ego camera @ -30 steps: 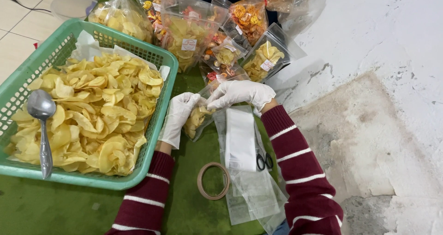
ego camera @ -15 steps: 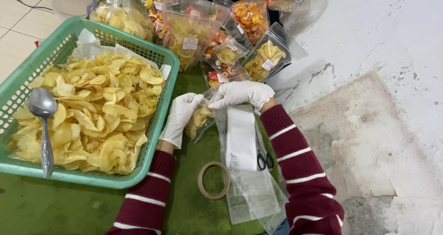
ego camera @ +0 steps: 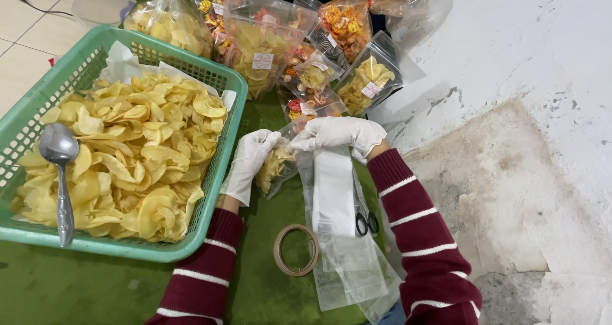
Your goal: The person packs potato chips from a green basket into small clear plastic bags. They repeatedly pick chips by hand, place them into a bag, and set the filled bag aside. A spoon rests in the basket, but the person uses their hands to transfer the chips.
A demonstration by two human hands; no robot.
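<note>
Gloved hands (ego camera: 290, 149) (both) on chip bag (ego camera: 275, 167)

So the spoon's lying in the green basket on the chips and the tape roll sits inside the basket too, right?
Not quite. The spoon does lie on the chips in the green basket, but the tape roll sits outside it, on the green mat between the person's sleeves, as the head view shows.

White gloves, maroon white-striped sleeves
</note>
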